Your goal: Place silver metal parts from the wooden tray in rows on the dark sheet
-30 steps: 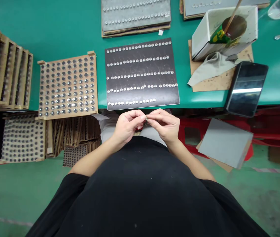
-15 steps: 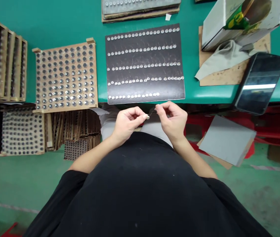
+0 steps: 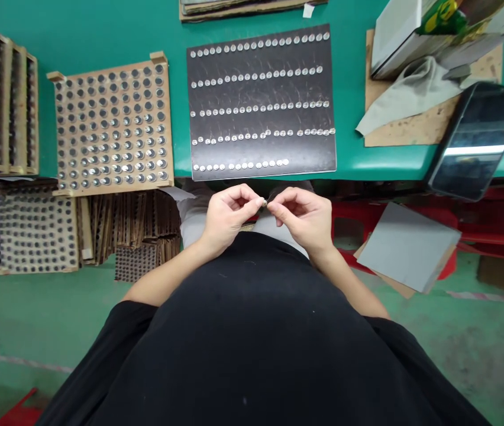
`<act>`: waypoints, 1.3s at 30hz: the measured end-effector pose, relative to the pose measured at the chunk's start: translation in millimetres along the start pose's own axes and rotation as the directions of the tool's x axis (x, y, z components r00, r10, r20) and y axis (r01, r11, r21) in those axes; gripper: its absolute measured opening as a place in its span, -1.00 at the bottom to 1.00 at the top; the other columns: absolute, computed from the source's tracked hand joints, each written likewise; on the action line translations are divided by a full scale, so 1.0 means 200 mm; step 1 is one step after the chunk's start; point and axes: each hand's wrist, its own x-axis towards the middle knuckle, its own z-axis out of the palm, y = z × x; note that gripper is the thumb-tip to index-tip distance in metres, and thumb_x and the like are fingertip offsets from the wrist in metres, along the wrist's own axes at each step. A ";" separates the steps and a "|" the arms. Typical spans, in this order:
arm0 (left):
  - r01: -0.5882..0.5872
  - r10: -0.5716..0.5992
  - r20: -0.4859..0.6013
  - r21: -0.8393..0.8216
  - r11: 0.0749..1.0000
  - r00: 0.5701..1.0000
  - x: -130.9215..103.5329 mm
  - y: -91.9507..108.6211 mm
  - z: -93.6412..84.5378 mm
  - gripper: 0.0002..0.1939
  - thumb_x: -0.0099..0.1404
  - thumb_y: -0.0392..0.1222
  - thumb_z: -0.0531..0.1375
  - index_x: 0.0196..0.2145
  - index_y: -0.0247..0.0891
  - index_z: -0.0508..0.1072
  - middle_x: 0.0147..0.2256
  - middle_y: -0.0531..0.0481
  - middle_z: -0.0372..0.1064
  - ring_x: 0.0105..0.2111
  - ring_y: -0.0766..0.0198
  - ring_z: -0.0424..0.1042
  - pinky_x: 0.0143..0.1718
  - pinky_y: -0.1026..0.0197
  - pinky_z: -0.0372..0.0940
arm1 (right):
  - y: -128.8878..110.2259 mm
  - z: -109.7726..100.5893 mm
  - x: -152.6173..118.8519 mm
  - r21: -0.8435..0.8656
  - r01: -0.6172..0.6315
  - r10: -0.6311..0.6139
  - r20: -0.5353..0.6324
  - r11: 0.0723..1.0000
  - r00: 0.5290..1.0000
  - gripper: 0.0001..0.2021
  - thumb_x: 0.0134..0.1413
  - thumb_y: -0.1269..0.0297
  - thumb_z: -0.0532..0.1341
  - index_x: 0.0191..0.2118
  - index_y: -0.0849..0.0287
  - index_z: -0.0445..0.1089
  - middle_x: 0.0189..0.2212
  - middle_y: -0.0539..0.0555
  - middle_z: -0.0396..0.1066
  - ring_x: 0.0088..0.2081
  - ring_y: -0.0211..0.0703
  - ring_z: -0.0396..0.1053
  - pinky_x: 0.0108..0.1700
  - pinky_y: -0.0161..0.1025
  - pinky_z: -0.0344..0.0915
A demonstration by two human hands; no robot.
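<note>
My left hand [image 3: 229, 216] pinches a tiny round metal piece [image 3: 264, 202] between thumb and forefinger, over my lap. Right beside it, the thumb and forefinger of my right hand [image 3: 304, 219] are pressed together at the piece; whatever they grip is too small to make out. Just beyond both hands lies a black board [image 3: 261, 121] bearing five rows of small silver discs with fine wires. To its left, a wooden tray [image 3: 170, 127] holds rows of dark round parts, some topped with shiny metal pins.
Slatted wooden racks [image 3: 32, 118] stand at the left, above another filled tray [image 3: 39, 231]. On the green table [image 3: 349, 118], a phone [image 3: 478, 142], a cloth [image 3: 405, 92] and a white box [image 3: 396, 41] lie right. A grey board [image 3: 409, 247] rests on a red stool below.
My right hand has moved left, its fingertips now up against the small piece in my left hand. The table items have shifted slightly upward in view.
</note>
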 end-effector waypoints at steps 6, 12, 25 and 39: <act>0.030 -0.030 -0.007 -0.038 0.999 1.000 0.00 0.01 0.00 -0.65 -0.04 -0.06 0.44 -0.61 -0.34 0.42 -0.59 0.10 0.27 -0.64 0.54 0.08 -0.60 0.37 0.07 | 0.02 -0.01 0.00 -0.035 0.003 -0.004 -0.027 0.999 1.000 -0.75 -0.11 0.15 0.42 -0.56 0.17 0.42 -0.64 -0.10 0.38 -0.65 -0.43 0.24 -0.58 -0.38 0.21; 0.037 -0.037 0.017 -0.012 0.999 0.999 -0.01 -0.01 0.00 -0.65 -0.05 -0.04 0.45 -0.61 -0.34 0.43 -0.61 0.11 0.25 -0.63 0.54 0.08 -0.59 0.36 0.06 | 0.02 0.00 -0.02 0.023 -0.008 0.008 -0.015 1.000 1.000 -0.73 -0.10 0.12 0.42 -0.56 0.16 0.42 -0.65 -0.10 0.37 -0.66 -0.43 0.23 -0.60 -0.38 0.21; 0.060 -0.058 0.038 -0.054 0.997 0.998 -0.02 0.00 0.00 -0.63 -0.06 -0.04 0.46 -0.62 -0.34 0.42 -0.61 0.11 0.24 -0.65 0.55 0.06 -0.63 0.36 -0.01 | 0.04 -0.01 -0.03 -0.126 0.074 -0.077 -0.020 0.989 0.997 -0.67 -0.08 0.03 0.40 -0.58 0.16 0.40 -0.65 -0.08 0.37 -0.64 -0.38 0.25 -0.55 -0.33 0.23; 0.151 -0.143 0.100 -0.069 0.986 0.985 -0.03 0.03 0.01 -0.60 -0.07 0.00 0.46 -0.62 -0.35 0.40 -0.64 0.12 0.17 -0.68 0.56 0.04 -0.65 0.36 -0.06 | -0.01 -0.01 0.00 -0.167 0.166 -0.168 0.005 0.972 0.986 -0.66 0.02 0.03 0.34 -0.59 0.13 0.39 -0.57 -0.02 0.39 -0.48 -0.27 0.34 -0.42 -0.25 0.31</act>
